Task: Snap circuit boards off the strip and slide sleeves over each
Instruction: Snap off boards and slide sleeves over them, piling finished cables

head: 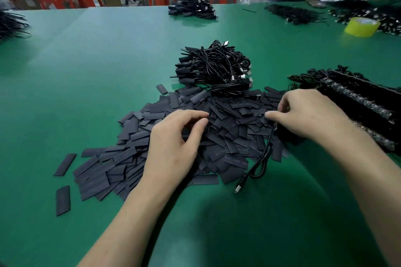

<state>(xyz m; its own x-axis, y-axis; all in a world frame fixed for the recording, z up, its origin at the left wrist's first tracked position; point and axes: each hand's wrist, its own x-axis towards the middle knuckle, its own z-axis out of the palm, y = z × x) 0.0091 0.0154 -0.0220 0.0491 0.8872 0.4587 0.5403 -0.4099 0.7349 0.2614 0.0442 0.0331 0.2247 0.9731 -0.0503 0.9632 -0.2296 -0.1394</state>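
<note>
In the head view, the left hand [178, 143] rests on a big pile of flat black sleeves [130, 158] on the green table [86, 60]. Its thumb and first finger curl close together in a narrow grip. I think it wants to pick out one sleeve, but I cannot tell if one is in the grip. The right hand [308, 115] is close by, at the right edge of the pile. Its grip is narrow too and pinches the top end of a black cable [265, 154]. The cable runs down to the table, and its USB plug [238, 188] lies near the person. The little board at the held end is mostly hidden. I think that end is held up so a sleeve can slide on. The strips of circuit boards [355, 102] lie just right of the right hand, easy to reach. A heap of cables [217, 67] sits behind the pile.
</note>
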